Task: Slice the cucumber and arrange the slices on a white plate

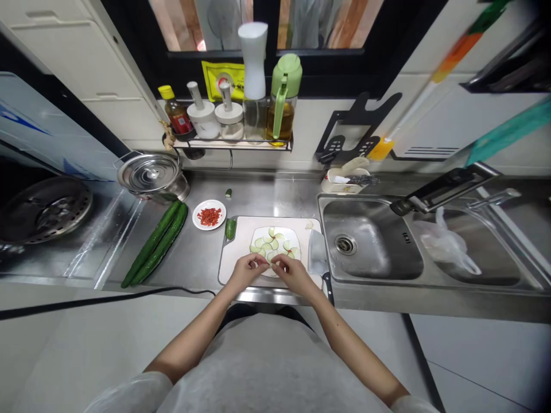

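My left hand (249, 269) and my right hand (293, 273) meet over the near edge of a white plate (279, 230). Both are closed in a pinch, fingertips almost touching. What they pinch is too small and covered to name. Thin pale-green cucumber slices (270, 245) lie on the plate in curved, flower-like groups, with small red bits at some centres. Under the plate is a pale cutting board (241, 229). A cleaver (317, 252) rests on the board's right side, its black handle towards me. By the board's left edge sits a cucumber chunk (231, 229).
A small dish (197, 221) of chopped red pieces (209, 216) and two whole cucumbers (157, 244) lie to the left. Behind them stands a lidded steel pot (150, 172). The sink (370, 246) is on the right. A rack (241, 144) holds bottles and jars at the back.
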The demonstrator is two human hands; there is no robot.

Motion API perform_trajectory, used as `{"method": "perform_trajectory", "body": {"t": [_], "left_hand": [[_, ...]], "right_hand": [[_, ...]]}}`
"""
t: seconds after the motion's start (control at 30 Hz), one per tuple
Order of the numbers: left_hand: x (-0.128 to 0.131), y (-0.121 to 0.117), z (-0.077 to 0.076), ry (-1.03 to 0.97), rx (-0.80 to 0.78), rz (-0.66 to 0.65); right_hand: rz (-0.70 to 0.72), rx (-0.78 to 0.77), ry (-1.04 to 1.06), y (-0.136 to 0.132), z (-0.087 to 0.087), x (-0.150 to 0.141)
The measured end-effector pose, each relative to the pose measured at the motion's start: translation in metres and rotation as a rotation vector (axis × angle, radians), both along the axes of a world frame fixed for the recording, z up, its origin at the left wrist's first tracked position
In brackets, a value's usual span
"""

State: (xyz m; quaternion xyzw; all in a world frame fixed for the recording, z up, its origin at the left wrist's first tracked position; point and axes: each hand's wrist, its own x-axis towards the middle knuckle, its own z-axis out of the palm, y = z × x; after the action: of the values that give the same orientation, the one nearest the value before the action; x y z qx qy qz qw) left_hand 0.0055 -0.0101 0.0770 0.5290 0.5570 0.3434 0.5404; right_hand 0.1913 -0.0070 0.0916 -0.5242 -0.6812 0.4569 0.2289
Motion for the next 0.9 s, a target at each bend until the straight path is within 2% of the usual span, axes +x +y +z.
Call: {"method": "perform_trajectory", "body": {"t": [0.17, 0.4, 0.6, 0.73, 0.83, 0.9], "left_hand": [[0.007, -0.008, -0.005, -0.008, -0.034, 0.026], [0.001, -0.003, -0.008, -0.016, -0.051, 0.026], [0.003, -0.001, -0.013, -0.081, -0.066, 0.067], [-0.007, 0.012, -0.017, -0.029, -0.005, 0.165], [-0.019, 0.025, -0.023, 0.121, 0.042, 0.308], [-0.024, 0.032, -0.028, 0.224, 0.055, 0.348]], "right_hand": [[0.045, -0.020, -0.040, -0.003, -0.004, -0.005], [0.058, -0.016, -0.002, 0.002, -0.006, -0.004], [0.042, -0.036, 0.051, 0.009, -0.015, -0.010], [0.010, -0.006, -0.036, 0.025, -0.020, -0.011], [-0.031, 0.004, -0.165, 0.041, -0.024, -0.012], [-0.028, 0.007, -0.222, 0.050, -0.027, -0.016]]}}
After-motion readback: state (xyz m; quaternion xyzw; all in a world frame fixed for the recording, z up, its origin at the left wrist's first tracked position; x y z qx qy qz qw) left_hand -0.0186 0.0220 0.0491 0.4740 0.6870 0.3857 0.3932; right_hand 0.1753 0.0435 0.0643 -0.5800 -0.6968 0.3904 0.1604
